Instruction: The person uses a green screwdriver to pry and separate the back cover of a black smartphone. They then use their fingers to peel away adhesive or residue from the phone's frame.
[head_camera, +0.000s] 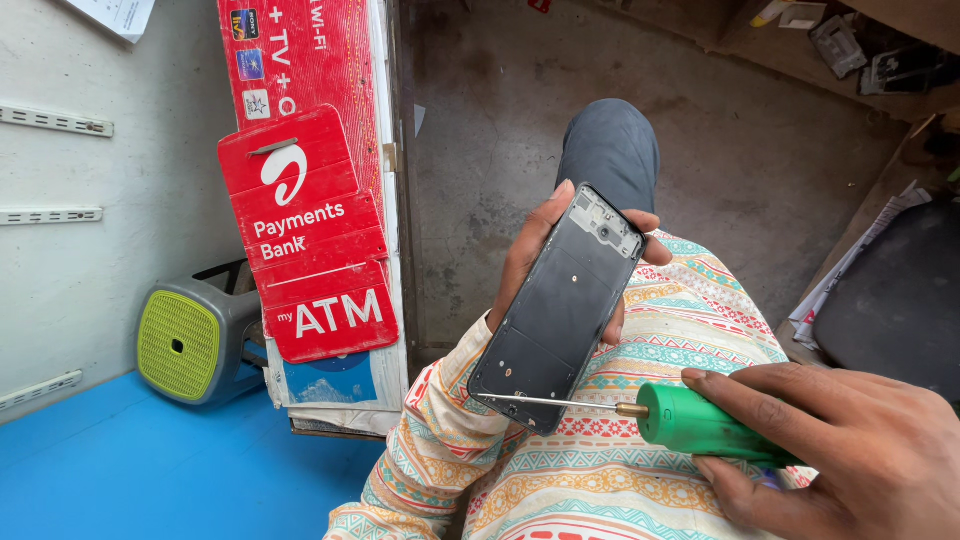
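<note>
Head view — item one?
— Phone (560, 310), back cover off, long axis tilted far-right to near-left; left hand (535, 255) wraps it from behind.
— Item two?
— Screwdriver (640, 412), clasped by right hand (840, 440); tip touches phone's near-left corner, shaft lying leftward.

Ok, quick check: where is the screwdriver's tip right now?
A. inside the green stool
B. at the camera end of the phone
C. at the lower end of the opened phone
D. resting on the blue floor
C: the thin shaft of the green-handled screwdriver, held in the right hand, reaches the lower corner of the opened phone, which the left hand holds from behind with the camera end up.
</note>
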